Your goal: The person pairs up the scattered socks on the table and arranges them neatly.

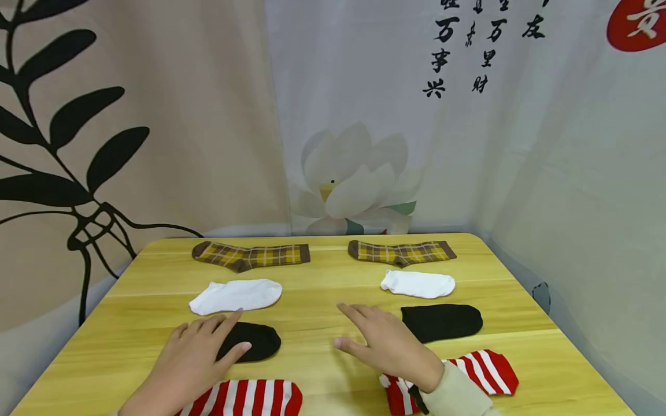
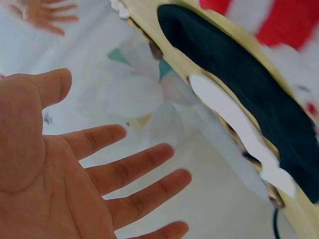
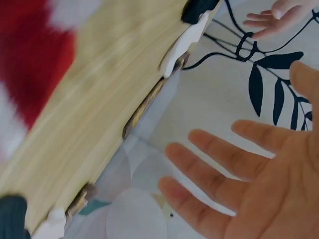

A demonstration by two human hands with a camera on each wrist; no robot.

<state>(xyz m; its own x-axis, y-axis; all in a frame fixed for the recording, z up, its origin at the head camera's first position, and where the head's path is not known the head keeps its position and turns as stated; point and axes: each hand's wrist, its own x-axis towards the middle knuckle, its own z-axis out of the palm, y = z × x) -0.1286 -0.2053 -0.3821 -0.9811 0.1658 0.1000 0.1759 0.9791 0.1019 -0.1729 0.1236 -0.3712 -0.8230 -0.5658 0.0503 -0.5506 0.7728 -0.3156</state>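
Observation:
Fingers spread, my left hand (image 1: 189, 358) hovers over the left side of the table and holds nothing. In the head view it partly covers a black sock (image 1: 257, 342) and a red-and-white striped sock (image 1: 255, 397). My right hand (image 1: 387, 341), also with spread fingers and nothing in it, is above the table beside another black sock (image 1: 442, 322). Its wrist overlaps a second striped sock (image 1: 486, 372). Both wrist views show bare palms, the left palm (image 2: 30, 174) and the right palm (image 3: 279, 199), raised off the tabletop.
Farther back on the wooden table (image 1: 333, 277) lie two white socks, left (image 1: 236, 296) and right (image 1: 418, 283). Behind them are two yellow-brown plaid socks, left (image 1: 255, 256) and right (image 1: 403, 253). A printed curtain (image 1: 208, 115) hangs past the far edge.

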